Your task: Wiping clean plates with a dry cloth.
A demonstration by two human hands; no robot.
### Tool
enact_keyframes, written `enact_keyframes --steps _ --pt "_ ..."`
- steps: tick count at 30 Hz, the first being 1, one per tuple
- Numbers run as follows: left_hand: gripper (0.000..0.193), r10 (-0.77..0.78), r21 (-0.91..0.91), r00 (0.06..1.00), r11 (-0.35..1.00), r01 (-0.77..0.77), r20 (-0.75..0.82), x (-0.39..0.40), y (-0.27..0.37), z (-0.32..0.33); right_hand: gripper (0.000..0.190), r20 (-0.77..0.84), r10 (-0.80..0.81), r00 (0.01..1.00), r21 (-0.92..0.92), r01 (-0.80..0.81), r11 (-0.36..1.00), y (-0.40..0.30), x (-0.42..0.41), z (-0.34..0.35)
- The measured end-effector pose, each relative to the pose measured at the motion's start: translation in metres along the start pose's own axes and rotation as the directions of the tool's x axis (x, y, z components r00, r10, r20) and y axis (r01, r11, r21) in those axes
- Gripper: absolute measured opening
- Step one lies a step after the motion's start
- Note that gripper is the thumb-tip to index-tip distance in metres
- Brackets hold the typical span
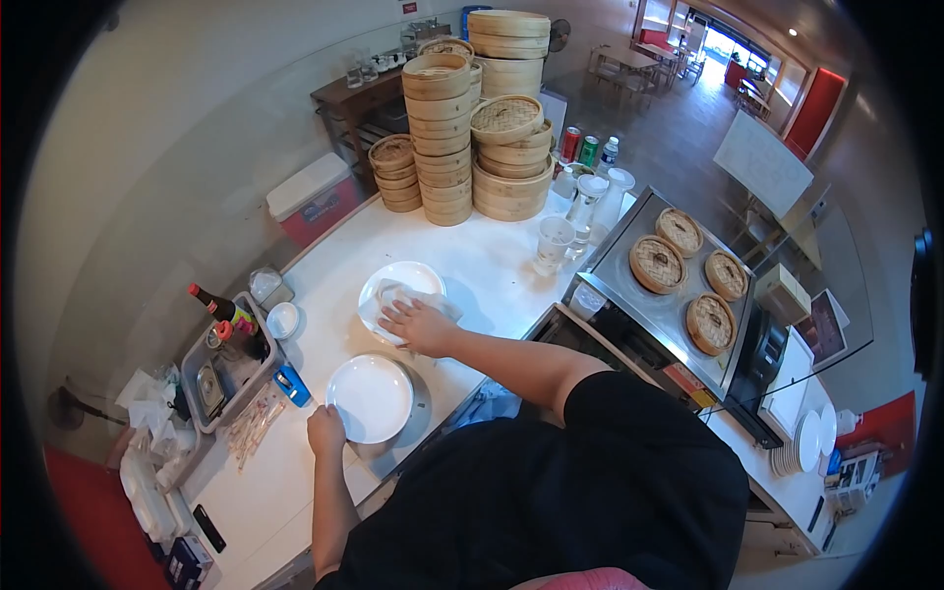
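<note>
My right hand (pixel 419 327) presses a white cloth (pixel 398 293) onto a round white plate (pixel 422 273) on the counter, fingers spread over the cloth. The palm hides part of both. Closer to me, a second round white plate (pixel 370 398) is held at its left rim by my left hand (pixel 326 430), whose fingers are curled and partly hidden. It casts a shadow on the counter; I cannot tell whether it is a single plate or a stack. A blue tape dispenser (pixel 292 386) lies just beyond my left hand.
Tall stacks of bamboo steamers (pixel 442 140) line the counter's far edge. Glass carafes (pixel 586 206) and clear cups (pixel 553 240) stand at right, before a metal steaming station (pixel 627 236) with several lidded baskets. A grey bin (pixel 247 394) holds bottles at left, near wrapped chopsticks (pixel 253 426).
</note>
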State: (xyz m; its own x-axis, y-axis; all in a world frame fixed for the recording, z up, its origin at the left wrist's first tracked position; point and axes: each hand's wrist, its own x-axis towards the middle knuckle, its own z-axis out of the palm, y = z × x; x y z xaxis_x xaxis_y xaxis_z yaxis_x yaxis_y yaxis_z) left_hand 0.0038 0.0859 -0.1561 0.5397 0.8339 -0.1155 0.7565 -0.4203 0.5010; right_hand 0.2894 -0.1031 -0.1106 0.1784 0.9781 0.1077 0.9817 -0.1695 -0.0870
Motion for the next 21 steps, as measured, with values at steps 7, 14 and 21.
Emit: enact_keyframes --steps 7,14,21 --pt "0.043 0.142 0.449 0.989 0.882 -0.145 0.04 -0.018 0.021 -0.021 0.06 -0.179 -0.094 0.979 -0.034 0.089 0.995 0.004 -0.018 0.006" --pt "0.052 0.245 0.438 0.967 0.878 -0.192 -0.066 -0.018 0.037 -0.027 0.05 -0.495 -0.02 0.868 0.24 0.159 0.958 -0.011 -0.032 -0.02" --pt "0.074 0.107 -0.926 0.939 0.235 0.295 0.326 -0.034 0.148 -0.058 0.045 -0.654 0.05 0.755 0.459 0.343 0.82 -0.076 -0.049 -0.079"
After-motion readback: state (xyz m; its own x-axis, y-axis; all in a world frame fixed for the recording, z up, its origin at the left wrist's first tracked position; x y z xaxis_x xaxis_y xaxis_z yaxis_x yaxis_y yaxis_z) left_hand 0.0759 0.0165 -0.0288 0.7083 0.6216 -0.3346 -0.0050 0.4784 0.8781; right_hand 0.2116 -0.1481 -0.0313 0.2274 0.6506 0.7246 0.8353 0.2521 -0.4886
